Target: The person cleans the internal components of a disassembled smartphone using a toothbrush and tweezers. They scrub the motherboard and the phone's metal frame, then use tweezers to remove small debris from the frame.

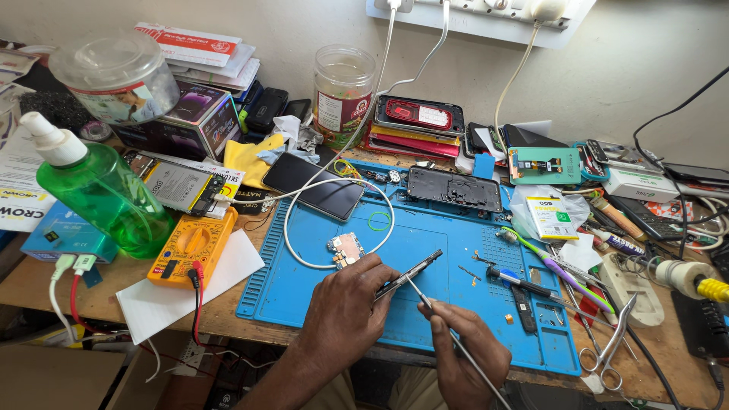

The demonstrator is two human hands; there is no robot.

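Left hand (pixel 351 302) grip closed on a thin dark phone part (pixel 408 274), held edge-on just above the blue mat (pixel 319 281) on the table (pixel 228 304); long axis runs from lower left to upper right, far end pointing toward the wall. Right hand (pixel 463 353) grip pinched narrow on a slim metal tool (pixel 433 311), tip touching the part's underside. Small circuit board (pixel 346 248) just beside left hand. Yellow-labelled white packet (pixel 552 217) right of mat. Red-and-white flat boxes (pixel 199 47) stacked back left. Green spray bottle (pixel 99 193) far left.
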